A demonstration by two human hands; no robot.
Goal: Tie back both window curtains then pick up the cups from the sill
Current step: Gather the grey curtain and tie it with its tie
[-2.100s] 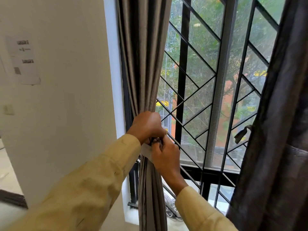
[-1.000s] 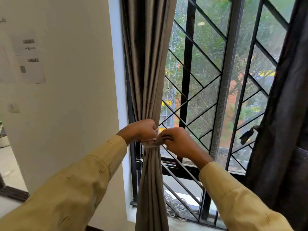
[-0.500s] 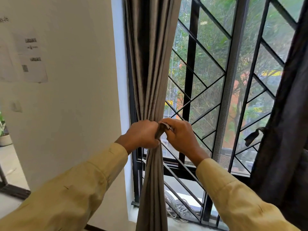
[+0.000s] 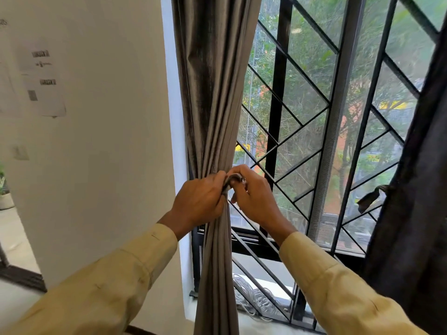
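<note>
The barred window [image 4: 338, 131] fills the far side. At its left edge hangs the grey curtain [image 4: 212, 97], bunched at mid-height. At the right edge hangs the dark curtain [image 4: 416, 213] with a loose band [image 4: 370, 198] beside it; whether that one is tied I cannot tell. The left hand [image 4: 200, 201] has its grip clenched round the bunched grey cloth. The right hand [image 4: 256, 199], touching it, pinches the tie strap [image 4: 234, 178]. I judge this knot unfinished. No cups show on the sill [image 4: 273, 322].
</note>
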